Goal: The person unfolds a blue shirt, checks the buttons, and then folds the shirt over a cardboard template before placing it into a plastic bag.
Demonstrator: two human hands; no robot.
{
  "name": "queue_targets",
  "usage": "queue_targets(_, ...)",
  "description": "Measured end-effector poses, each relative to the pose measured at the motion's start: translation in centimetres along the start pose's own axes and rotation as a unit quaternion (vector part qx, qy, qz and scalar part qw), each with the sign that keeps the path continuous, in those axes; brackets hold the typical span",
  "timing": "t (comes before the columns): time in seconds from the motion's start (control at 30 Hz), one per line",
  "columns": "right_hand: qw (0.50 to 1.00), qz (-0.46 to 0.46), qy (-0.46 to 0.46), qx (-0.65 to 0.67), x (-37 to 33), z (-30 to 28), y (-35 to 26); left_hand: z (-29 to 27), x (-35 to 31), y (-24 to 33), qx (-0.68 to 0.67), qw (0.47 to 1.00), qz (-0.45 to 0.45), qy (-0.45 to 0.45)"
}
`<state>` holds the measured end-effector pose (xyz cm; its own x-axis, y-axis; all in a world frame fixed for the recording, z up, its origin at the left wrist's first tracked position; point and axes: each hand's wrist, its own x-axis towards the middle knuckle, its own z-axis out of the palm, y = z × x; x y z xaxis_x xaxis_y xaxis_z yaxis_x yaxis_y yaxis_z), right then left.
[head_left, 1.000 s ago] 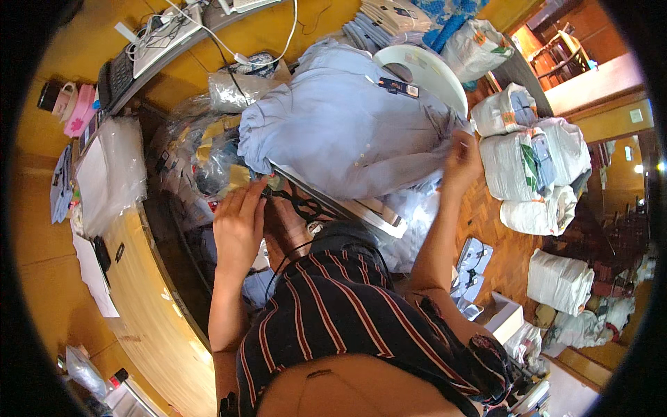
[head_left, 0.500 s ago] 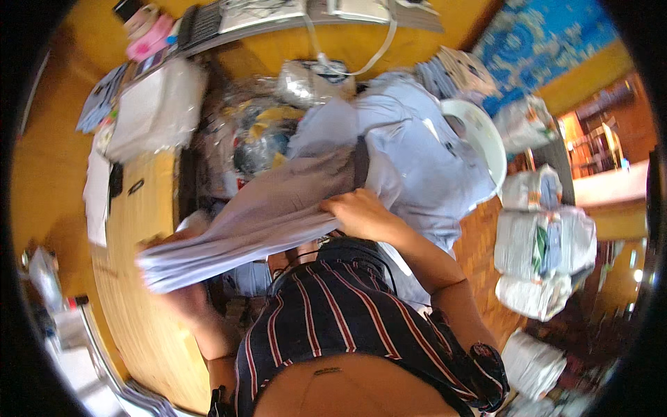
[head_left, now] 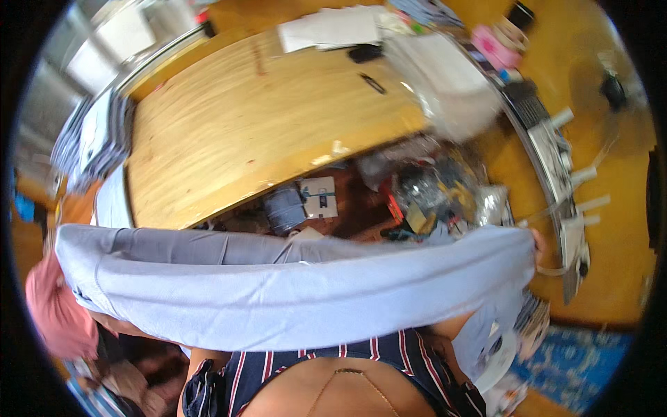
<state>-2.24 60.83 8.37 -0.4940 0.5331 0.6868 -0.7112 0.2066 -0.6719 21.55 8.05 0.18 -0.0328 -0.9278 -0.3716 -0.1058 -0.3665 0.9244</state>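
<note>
A light blue garment is stretched wide across the front of my body, its upper edge folded over so that a shaded inner side shows. My right hand is closed on its right end; only a few fingers show past the cloth edge. At the left end, the cloth hides my left hand, and just part of my left forearm is seen below it. That end is held up, level with the right one. The cloth hangs in front of the near edge of a wooden table. Whether the garment is a shirt or trousers I cannot tell.
Folded blue clothes are stacked at the far left. White papers and a clear plastic bag lie on the table. Below its edge are plastic-wrapped items. Pink cloth is at the left, a white basin lower right.
My view has turned left, from the garment pile to the wooden table. The garment, earlier bunched lengthwise, is now spread wide between my hands, with my right hand moved far outward.
</note>
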Motion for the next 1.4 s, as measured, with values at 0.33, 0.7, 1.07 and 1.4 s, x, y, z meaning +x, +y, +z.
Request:
queue_targets(0.33,0.981,-0.121,-0.107,0.112,7.0,21.6,3.8,17.8,5.7,9.1,0.069,0.943,0.127,-0.3)
queue_targets(0.7,0.862,-0.171,-0.4,-0.261,-2.6,40.4,18.7,32.9,11.8,18.7,0.458,0.672,0.551,-0.186)
queue_targets(1.07,0.616,-0.056,-0.512,-0.596,-6.3,36.0,21.8,24.8,14.5,4.8,0.494,0.696,0.514,-0.085)
queue_targets(1.4,0.657,0.083,-0.746,0.07,-23.2,50.5,9.0,27.0,10.9,4.8,0.274,0.854,0.398,-0.19)
